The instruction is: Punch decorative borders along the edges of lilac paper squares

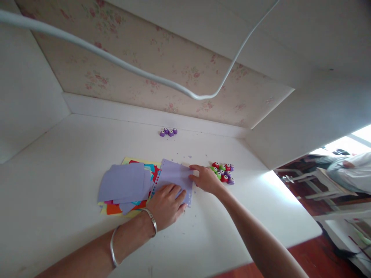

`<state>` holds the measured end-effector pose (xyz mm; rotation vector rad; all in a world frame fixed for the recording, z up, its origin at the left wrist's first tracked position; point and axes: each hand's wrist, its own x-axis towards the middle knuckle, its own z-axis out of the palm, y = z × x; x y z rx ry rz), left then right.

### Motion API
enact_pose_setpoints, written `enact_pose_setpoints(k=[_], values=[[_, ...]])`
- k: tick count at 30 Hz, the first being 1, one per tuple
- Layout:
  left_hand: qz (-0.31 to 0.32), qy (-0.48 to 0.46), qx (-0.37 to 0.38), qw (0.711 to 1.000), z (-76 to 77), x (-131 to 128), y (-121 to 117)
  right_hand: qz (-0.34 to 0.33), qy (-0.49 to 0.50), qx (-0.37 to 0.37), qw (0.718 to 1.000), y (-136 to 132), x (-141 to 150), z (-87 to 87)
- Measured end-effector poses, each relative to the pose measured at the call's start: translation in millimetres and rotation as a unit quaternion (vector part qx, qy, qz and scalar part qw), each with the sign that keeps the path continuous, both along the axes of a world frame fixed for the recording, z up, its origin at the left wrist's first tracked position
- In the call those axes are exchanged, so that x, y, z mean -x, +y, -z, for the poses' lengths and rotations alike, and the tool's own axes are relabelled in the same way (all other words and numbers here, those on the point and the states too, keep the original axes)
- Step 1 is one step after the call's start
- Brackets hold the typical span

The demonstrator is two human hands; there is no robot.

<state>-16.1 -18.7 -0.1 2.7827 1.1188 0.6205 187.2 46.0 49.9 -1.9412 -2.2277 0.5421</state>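
A purple sheet with holes along its edges (175, 173) lies under the fingers of the left hand (165, 206), spread lightly and seemingly there to steady it, while the right hand's (204, 178) thumb and forefinger pinch its far side edge, perhaps to align it. Left of the fingers sit stacked paper pieces (124, 183); just beyond the right fingertips, small coloured punches (222, 173).

The light purple paper sheet (176, 174) lies a bit slanted on the white desk (72, 154); its left part sits on a pile of colored paper (124, 183). Little holes run down its two sides; red and blue peek through the left ones.
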Motion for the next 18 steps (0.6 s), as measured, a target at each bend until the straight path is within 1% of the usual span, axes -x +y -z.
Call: enact_pose_setpoints(k=[4, 7, 12, 15, 18], values=[[-0.002, 0.004, 0.000, 1.000, -0.1, -0.1, -0.1, -0.008, 0.011, -0.007, 1.000, 3.0, -1.7, 0.5], [0.001, 0.001, -0.005, 1.000, 1.2, 0.1, -0.1, -0.012, 0.016, 0.010, 1.000, 6.7, -0.7, -1.4], [-0.007, 0.006, 0.007, 1.000, 0.7, 0.4, 1.0, -0.036, 0.026, 0.032, 0.998, 17.1, 6.4, -13.1], [-0.006, 0.013, 0.019, 1.000, -2.2, 0.8, 0.9, -0.041, 0.033, 0.029, 0.998, 32.5, 13.5, -21.5], [-0.009, 0.014, 0.028, 0.999, -4.8, 0.8, 0.2, -0.050, 0.026, 0.019, 0.998, 57.7, 23.6, -25.2]])
